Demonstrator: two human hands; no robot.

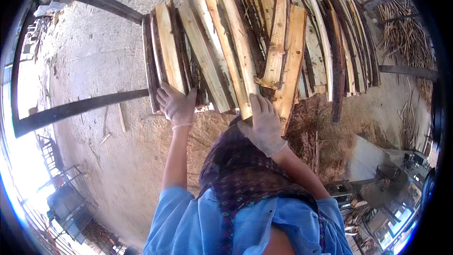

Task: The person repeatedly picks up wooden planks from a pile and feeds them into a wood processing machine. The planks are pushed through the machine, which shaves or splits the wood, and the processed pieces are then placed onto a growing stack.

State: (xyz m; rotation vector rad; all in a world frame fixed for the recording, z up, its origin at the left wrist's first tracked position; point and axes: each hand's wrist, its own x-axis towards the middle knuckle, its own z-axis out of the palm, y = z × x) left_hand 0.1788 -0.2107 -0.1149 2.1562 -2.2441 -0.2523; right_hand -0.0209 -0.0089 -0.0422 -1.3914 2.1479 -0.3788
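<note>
My left hand (178, 106), in a pale knit glove, straddles the near end of a bark-edged wooden slab (167, 49). Its fingers lie along the left side and the thumb stands at the right, closed about the end. My right hand (265, 127), gloved alike, has its fingers stretched out against the near end of a long pale slab (236, 33), thumb apart. Just right of it, two yellowish slabs, one shorter (279, 42) and one longer (291, 61), lie slanted on top of the row. The undersides of the fingers are hidden.
More rough slabs (349, 42) continue the row to the right. Dark metal bars (85, 106) jut out at the left, and another bar (408, 71) at the right. Thin sticks (408, 33) are piled at the far right. Bark litter (325, 146) covers the floor below.
</note>
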